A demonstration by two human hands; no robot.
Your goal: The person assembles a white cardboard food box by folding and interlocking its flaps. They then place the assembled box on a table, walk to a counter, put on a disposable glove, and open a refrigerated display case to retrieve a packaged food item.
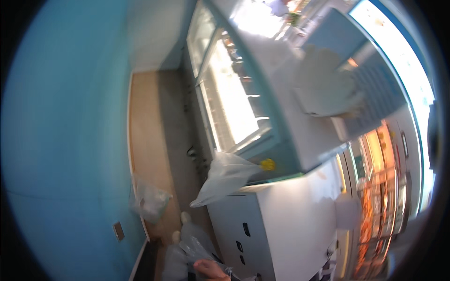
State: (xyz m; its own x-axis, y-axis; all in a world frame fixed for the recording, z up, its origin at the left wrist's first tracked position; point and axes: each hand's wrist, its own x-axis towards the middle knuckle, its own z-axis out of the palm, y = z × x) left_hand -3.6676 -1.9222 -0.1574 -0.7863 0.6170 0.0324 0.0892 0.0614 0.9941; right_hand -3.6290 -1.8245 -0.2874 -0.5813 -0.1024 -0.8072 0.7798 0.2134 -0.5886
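Blue wall and tan floor flank a glass-topped freezer (234, 107), a plastic bag (225, 175) draped off its corner, while one hand (211, 270) at the bottom edge clutches crumpled clear bags (190, 248).

- A long glass freezer case (234, 98) runs up the middle.
- A blue wall (61, 140) is to the left of the case.
- A brown floor (147, 140) lies between the wall and the case.
- A white counter (290, 220) sits just below the case.
- A small yellow thing (267, 164) sits at the case's lower corner.
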